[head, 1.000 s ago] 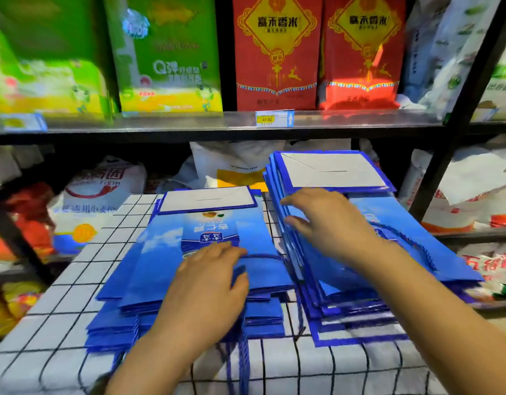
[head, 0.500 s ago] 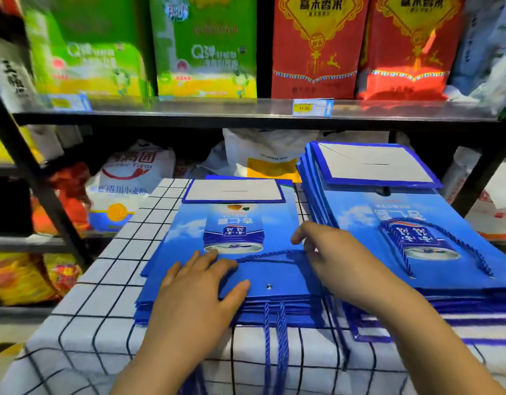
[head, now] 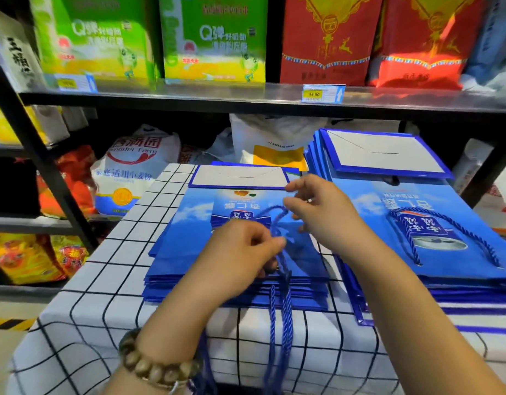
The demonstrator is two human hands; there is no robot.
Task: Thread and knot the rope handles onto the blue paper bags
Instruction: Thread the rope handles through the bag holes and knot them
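Pinching the twisted blue rope handle [head: 274, 223] — left hand [head: 240, 252] at seven o'clock, right hand [head: 323, 212] at one — keeps it taut over the flat blue paper bag [head: 189, 223], likely for knotting.

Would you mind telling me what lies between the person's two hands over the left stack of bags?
In the head view, a blue rope runs between the left hand and right hand, above the left stack's top bag.

A single wide-angle view from the person's head looks forward and down, close over the counter [head: 109, 283] with its checked cloth, so both forearms rise from the bottom edge toward the middle. It faces a shelf [head: 189, 95] of packaged goods straight ahead, which fills the upper part of the frame. Edges bend outward with the wide lens, and no second view shares the scene.
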